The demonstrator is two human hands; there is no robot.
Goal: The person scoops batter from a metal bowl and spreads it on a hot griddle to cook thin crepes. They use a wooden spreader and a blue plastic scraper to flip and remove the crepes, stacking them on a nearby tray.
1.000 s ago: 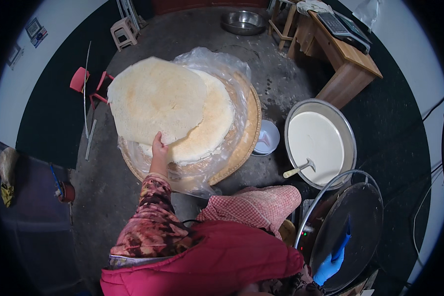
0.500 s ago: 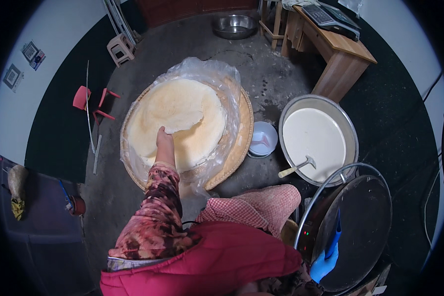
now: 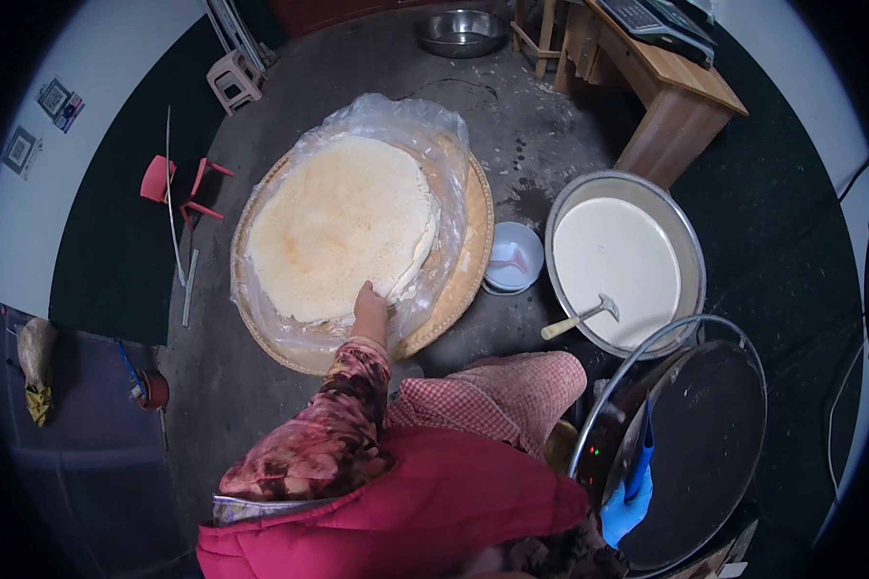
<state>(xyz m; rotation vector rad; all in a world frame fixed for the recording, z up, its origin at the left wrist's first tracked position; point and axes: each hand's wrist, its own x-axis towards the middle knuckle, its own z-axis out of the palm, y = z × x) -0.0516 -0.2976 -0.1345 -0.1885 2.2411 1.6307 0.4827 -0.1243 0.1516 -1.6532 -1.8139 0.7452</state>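
A stack of large, thin, pale round pancakes (image 3: 333,227) lies on clear plastic sheeting (image 3: 396,114) in a wide round woven tray (image 3: 473,261). My left hand (image 3: 371,314) is at the near edge of the stack, its fingers closed on the rim of the top pancake, which lies almost flat. At the lower right my right hand (image 3: 628,511), in a blue glove, grips a flat blue tool (image 3: 644,449); its exact kind is not clear. That hand is beside a round black griddle (image 3: 710,454), whose surface is bare.
Right of the tray stand a white bucket (image 3: 514,256) and a big metal pot (image 3: 555,227) of creamy batter with a ladle-like tool (image 3: 579,318) in it. Beyond are a wooden desk (image 3: 676,125) and a metal basin (image 3: 462,34). A red chair (image 3: 159,179) and a stool (image 3: 234,82) are at the left.
My left hand has moved right and slightly nearer along the edge. The top pancake's lifted, folded part now lies flat over the stack. My gloved right hand has hardly moved.
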